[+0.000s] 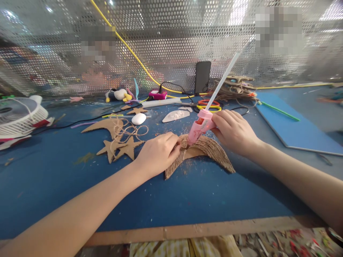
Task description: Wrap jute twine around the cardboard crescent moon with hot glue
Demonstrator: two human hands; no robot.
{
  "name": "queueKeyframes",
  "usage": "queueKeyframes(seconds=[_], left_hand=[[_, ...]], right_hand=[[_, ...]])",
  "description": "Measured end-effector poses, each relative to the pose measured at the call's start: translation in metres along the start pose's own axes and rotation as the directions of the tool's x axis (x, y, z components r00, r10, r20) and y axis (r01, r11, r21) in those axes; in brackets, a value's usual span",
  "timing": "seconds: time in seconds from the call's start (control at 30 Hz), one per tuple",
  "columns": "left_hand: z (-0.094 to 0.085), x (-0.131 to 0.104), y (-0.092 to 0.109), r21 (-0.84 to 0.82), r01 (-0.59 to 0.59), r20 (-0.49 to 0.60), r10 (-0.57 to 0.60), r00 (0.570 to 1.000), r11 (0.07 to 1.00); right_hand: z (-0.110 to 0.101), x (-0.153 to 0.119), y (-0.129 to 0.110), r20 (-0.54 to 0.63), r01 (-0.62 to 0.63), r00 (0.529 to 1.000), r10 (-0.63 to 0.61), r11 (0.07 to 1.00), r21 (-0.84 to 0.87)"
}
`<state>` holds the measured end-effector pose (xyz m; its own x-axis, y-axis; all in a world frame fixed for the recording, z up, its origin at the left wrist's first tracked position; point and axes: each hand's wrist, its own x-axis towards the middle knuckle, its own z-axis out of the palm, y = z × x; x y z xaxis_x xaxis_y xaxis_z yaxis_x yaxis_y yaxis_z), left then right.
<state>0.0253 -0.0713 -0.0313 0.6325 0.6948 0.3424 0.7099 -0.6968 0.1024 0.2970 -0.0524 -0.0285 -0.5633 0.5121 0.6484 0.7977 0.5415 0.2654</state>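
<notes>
A cardboard crescent (pixel 218 153) covered in rows of brown twine lies on the blue table, its tips toward me. Bare cardboard shows along part of its inner curve. My left hand (pixel 159 151) rests on the crescent's left part, fingers closed at its edge; whether they pinch twine is hidden. In my right hand (pixel 233 128) is a pink glue gun (pixel 199 126), with a long clear glue stick (pixel 223 80) rising from its back. The nozzle points down at the twine near the middle of the crescent, close to my left fingertips.
Left of my hands lie cardboard stars (pixel 130 147), a bare cardboard crescent (pixel 103 125) and loose twine (pixel 138 132). Behind are a white egg-shaped piece (pixel 138 119), scissors (pixel 209 106) and a phone (pixel 202 76). A fan (pixel 21 116) stands left, a blue board (pixel 300 125) right.
</notes>
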Motion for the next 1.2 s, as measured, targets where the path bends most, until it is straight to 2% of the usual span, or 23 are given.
queueKeyframes(seconds=[0.2, 0.47, 0.63, 0.83, 0.9, 1.0, 1.1, 1.2], left_hand=[[0.0, 0.0, 0.0, -0.016, 0.001, -0.01, -0.001, 1.0, 1.0], [-0.004, 0.0, 0.001, -0.018, 0.029, 0.068, -0.028, 0.997, 0.999], [-0.009, -0.001, 0.009, 0.023, 0.008, 0.11, -0.01, 0.994, 1.0], [-0.01, -0.002, 0.012, 0.026, 0.004, 0.147, -0.008, 0.989, 1.0], [-0.009, -0.002, 0.011, -0.015, -0.009, 0.125, 0.01, 0.992, 1.0], [-0.008, -0.003, 0.008, -0.072, -0.039, 0.102, 0.046, 0.994, 0.997], [-0.007, -0.003, 0.005, -0.118, -0.055, 0.1, 0.067, 0.993, 0.991], [-0.006, -0.002, 0.004, -0.136, -0.066, 0.089, 0.079, 0.993, 0.988]], right_hand=[[-0.004, -0.002, 0.001, -0.034, 0.037, 0.999, -0.037, 0.999, -0.01], [-0.011, 0.002, -0.006, -0.124, 0.073, 0.99, -0.073, 0.997, -0.006], [-0.014, 0.002, -0.008, -0.075, 0.003, 0.997, 0.0, 0.999, 0.036], [-0.013, 0.0, 0.001, -0.062, 0.042, 0.997, -0.034, 0.99, 0.137], [-0.008, 0.0, 0.007, -0.049, -0.031, 0.998, 0.041, 0.982, 0.184], [0.004, -0.002, 0.016, -0.004, -0.213, 0.976, 0.219, 0.954, 0.211], [0.019, -0.008, 0.025, 0.07, -0.384, 0.923, 0.378, 0.899, 0.211], [0.032, -0.014, 0.033, 0.185, -0.538, 0.839, 0.511, 0.83, 0.146]])
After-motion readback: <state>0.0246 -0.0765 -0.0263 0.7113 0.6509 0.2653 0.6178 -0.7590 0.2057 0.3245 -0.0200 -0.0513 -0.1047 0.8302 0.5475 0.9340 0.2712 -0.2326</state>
